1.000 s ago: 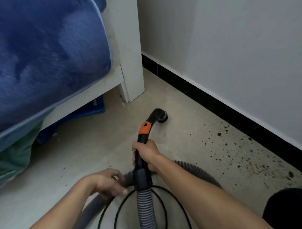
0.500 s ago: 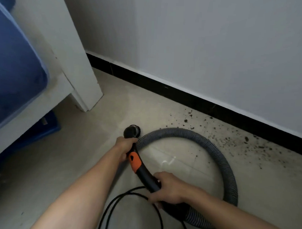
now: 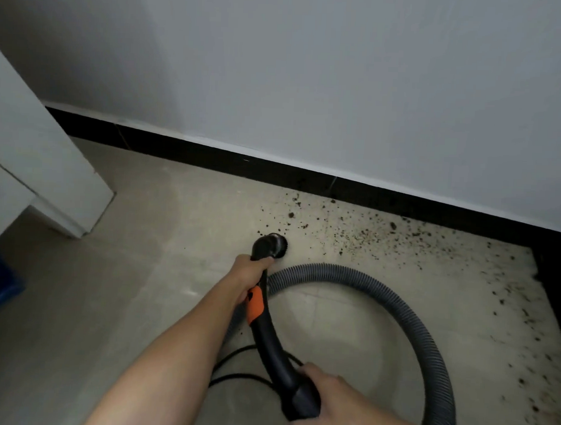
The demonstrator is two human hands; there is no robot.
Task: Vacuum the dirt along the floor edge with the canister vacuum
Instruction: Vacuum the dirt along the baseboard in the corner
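Observation:
A black vacuum wand [image 3: 268, 336] with an orange band runs from bottom centre up to a round brush nozzle [image 3: 273, 244] on the beige floor. My left hand [image 3: 250, 273] grips the wand just behind the nozzle. My right hand [image 3: 327, 395] grips its lower end where the grey ribbed hose [image 3: 406, 315] joins. Dark dirt crumbs [image 3: 361, 237] lie scattered along the black skirting [image 3: 274, 167], starting just right of the nozzle and continuing down the right edge. The canister itself is out of view.
A white bed leg [image 3: 60, 185] stands at the left, with a blue box [image 3: 0, 282] beneath the frame. A black power cord [image 3: 235, 363] loops on the floor under my arms. The hose curves in a wide arc at the right. The skirting turns a corner at far right.
The view has swung right, away from the bed. My left hand moved from the hose to the wand behind the nozzle, and the nozzle has travelled right to the edge of the dirt.

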